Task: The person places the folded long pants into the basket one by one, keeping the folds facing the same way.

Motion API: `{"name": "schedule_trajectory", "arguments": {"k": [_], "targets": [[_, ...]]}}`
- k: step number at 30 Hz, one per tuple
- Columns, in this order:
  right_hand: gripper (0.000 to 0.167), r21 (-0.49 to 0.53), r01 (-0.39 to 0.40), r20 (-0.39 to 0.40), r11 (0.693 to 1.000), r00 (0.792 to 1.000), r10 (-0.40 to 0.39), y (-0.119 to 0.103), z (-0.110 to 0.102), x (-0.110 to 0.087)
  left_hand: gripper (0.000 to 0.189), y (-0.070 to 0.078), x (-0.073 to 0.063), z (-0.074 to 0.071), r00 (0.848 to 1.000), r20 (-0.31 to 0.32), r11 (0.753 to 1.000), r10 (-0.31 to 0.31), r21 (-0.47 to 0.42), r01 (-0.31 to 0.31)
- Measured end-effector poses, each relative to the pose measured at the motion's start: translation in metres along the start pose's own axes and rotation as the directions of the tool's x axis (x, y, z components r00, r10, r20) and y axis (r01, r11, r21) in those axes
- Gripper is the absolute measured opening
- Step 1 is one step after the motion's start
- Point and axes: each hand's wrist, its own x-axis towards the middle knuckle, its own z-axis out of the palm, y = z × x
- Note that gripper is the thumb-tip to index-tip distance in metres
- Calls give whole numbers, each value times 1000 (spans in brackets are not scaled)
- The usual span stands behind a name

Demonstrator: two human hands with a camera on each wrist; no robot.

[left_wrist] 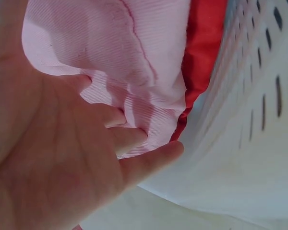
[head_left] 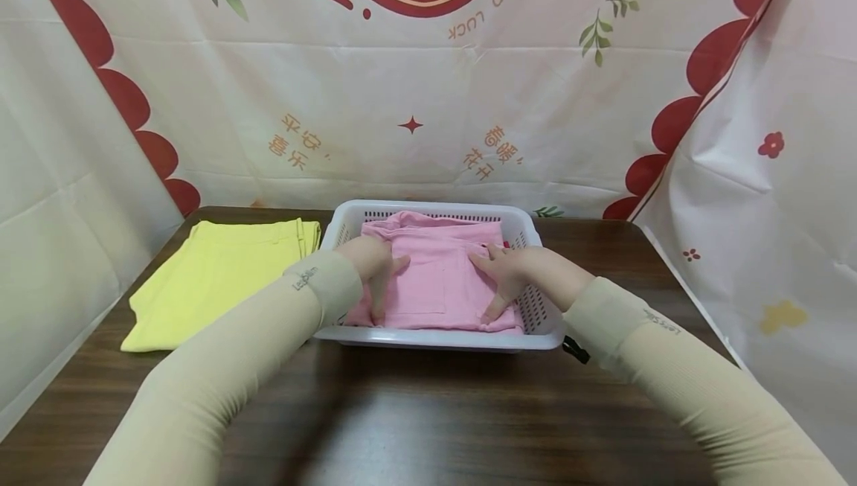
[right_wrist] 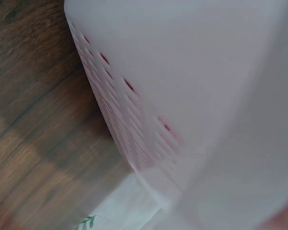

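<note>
Folded pink pants point(head_left: 431, 277) lie inside a white plastic basket point(head_left: 442, 338) on the table. At their left side my left hand point(head_left: 376, 269) touches the cloth. In the left wrist view its fingers point(left_wrist: 153, 160) reach along the pink edge, near the basket wall. My right hand point(head_left: 507, 275) rests on the right part of the pants with its fingers spread. Red fabric point(left_wrist: 204, 48) shows between the pants and the basket wall. The right wrist view has mostly the basket's outer side point(right_wrist: 149, 57) and hides the hand's fingers.
Folded yellow pants point(head_left: 214, 277) lie left of the basket on the dark wooden table point(head_left: 428, 411). A small black object point(head_left: 576, 350) sticks out by the basket's front right corner. A printed cloth point(head_left: 402, 151) hangs behind the table and along its sides.
</note>
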Motion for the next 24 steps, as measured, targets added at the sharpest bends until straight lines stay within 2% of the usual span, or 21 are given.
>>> {"name": "schedule_trajectory", "arguments": {"k": [5, 9, 11, 14, 16, 19, 21, 24], "targets": [[127, 16, 26, -7, 1000, 1000, -26, 4, 2, 0, 126, -2, 0, 1, 999, -33, 1000, 5, -3, -5], [122, 0, 55, 6, 998, 998, -55, 5, -4, -6, 132, -11, 1, -2, 998, -46, 999, 30, -12, -30], [120, -30, 63, 33, 998, 998, -62, 5, -10, -8, 131, -16, 7, -5, 997, -25, 997, 77, 27, -77], [116, -50, 54, 63, 997, 997, -51, 8, -17, -5, 129, -20, 7, -13, 987, -9, 984, 158, 90, -156], [114, -33, 42, 78, 999, 996, -39, 5, -24, -7, 126, -21, 9, -16, 979, -32, 974, 200, 120, -195], [107, 13, 47, 66, 999, 997, -48, -2, -33, -11, 116, -19, 8, -20, 975, -104, 978, 198, 80, -190], [100, 11, 83, 40, 997, 996, -83, -6, -38, -11, 109, -18, 10, -21, 967, -154, 980, 201, 48, -196], [91, -16, 123, 1, 992, 992, -123, -10, -42, -4, 105, -15, 13, -21, 960, -188, 978, 207, 18, -207]]}}
